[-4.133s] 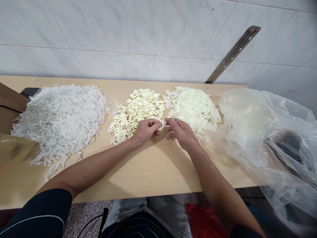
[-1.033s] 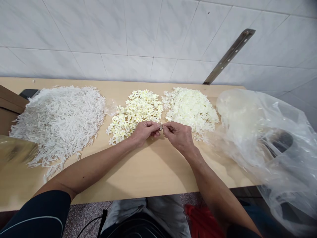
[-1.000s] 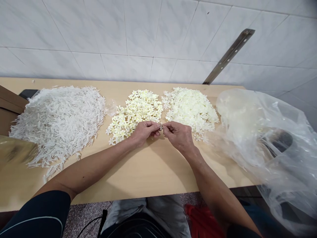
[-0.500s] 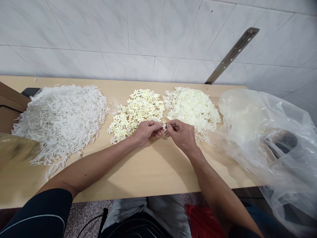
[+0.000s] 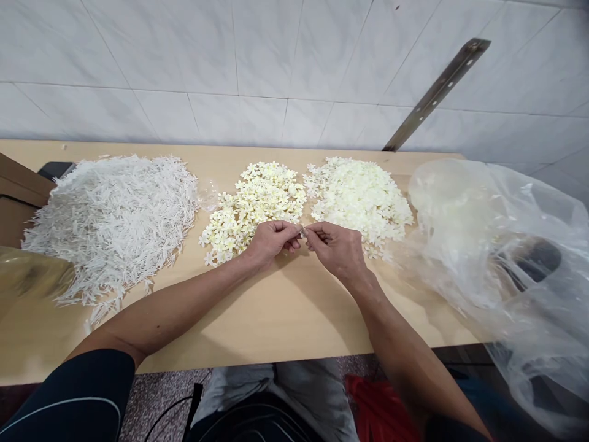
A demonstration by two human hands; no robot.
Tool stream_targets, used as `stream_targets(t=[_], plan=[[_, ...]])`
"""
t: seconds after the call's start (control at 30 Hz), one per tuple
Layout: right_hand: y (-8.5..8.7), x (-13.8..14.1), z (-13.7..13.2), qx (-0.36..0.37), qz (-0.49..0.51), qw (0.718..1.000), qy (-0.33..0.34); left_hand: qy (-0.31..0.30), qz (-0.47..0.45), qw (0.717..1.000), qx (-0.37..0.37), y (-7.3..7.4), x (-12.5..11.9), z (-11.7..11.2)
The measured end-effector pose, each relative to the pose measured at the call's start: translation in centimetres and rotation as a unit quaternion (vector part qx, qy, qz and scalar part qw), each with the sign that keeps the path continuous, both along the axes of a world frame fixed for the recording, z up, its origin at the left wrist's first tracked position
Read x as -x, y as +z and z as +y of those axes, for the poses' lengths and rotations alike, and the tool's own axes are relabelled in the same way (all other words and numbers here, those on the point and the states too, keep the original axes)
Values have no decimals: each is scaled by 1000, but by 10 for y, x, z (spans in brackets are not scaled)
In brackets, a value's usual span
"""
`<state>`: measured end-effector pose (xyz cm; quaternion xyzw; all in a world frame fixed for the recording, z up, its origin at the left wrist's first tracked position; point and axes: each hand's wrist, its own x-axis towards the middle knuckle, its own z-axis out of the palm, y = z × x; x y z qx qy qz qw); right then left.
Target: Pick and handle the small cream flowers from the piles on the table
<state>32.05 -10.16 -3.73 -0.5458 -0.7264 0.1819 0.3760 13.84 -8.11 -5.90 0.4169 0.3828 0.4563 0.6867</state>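
Observation:
My left hand (image 5: 272, 240) and my right hand (image 5: 335, 245) meet fingertip to fingertip over the front of the flower piles. Both are closed in a pinch on a small pale flower (image 5: 302, 232), mostly hidden by the fingers. Behind my left hand spreads a pile of white flowers with yellow centres (image 5: 257, 199). A denser heap of pale flower heads (image 5: 361, 193) lies behind my right hand. Whether a thin stem is also between the fingers cannot be made out.
A big heap of thin white strands (image 5: 119, 215) covers the table's left part. Clear plastic bags (image 5: 464, 245) bulge over the right end. A slotted metal strip (image 5: 437, 95) leans against the tiled wall (image 5: 262, 49). The wooden table (image 5: 285, 319) ends just before my lap.
The fingertips have drawn closer together, and less of the small flower shows between them. The piles look the same; the view has shifted slightly.

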Motion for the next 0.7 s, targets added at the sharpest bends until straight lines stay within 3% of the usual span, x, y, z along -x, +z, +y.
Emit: stream_targets(t=[0.53,0.7], plan=[[-1,3,2,-69,-69,995,-32,-27,-14,999,11,1,0,-1],[-2,3,2,-78,-84,993,-26,-3,13,1000,3,5,-2,-3]])
